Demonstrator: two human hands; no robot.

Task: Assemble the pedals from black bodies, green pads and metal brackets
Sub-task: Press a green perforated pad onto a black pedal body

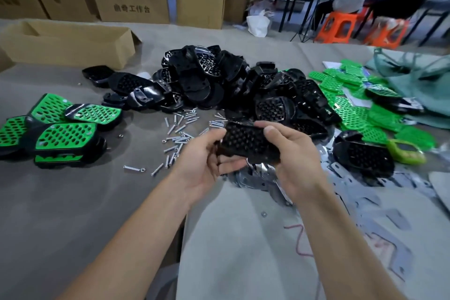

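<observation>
A few finished pedals (65, 134) sat at the table's (73, 202) left, but large heaps of black bodies (219, 75), green pads (353, 105) and metal brackets (341, 178) remained. We held 1 bare black body (246, 143) above the screws (180, 134), our left hand (207, 165) and right hand (297, 161) gripping its ends, fingers (233, 165) curled around it.

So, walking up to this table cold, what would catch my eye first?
Probably the left hand and right hand in the middle, both gripping one black body. Behind them rises a heap of black bodies, with bright green pads spread at the right and finished pedals at the left.
</observation>
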